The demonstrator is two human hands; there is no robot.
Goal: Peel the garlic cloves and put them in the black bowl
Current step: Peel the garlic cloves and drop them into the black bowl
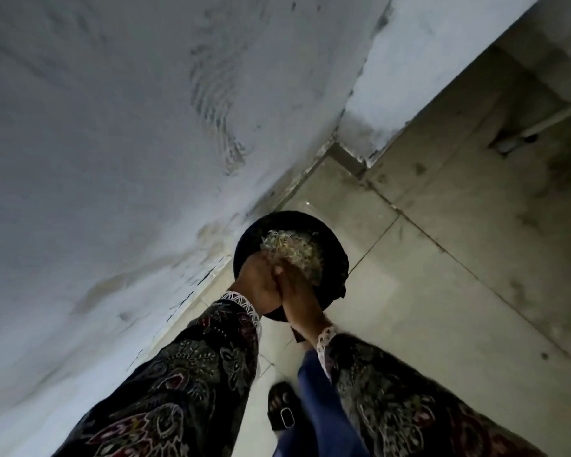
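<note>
A round black container (338, 255) stands on the tiled floor by the wall, below me. A heap of pale, stringy garlic skins (292, 250) lies inside it. My left hand (256, 285) and my right hand (299, 296) are held side by side over its near half, palms towards each other, fingertips at the skins. The picture is blurred there, and the fingers look relaxed rather than curled round anything. No whole garlic clove can be made out. Both arms wear dark patterned sleeves with white lace cuffs.
A rough white wall (112, 159) fills the left side. Beige floor tiles (442, 258) spread to the right. My foot in a black sandal (282, 413) and a blue trouser leg (320, 407) are below the hands. A pipe fitting (513, 141) sits at the upper right.
</note>
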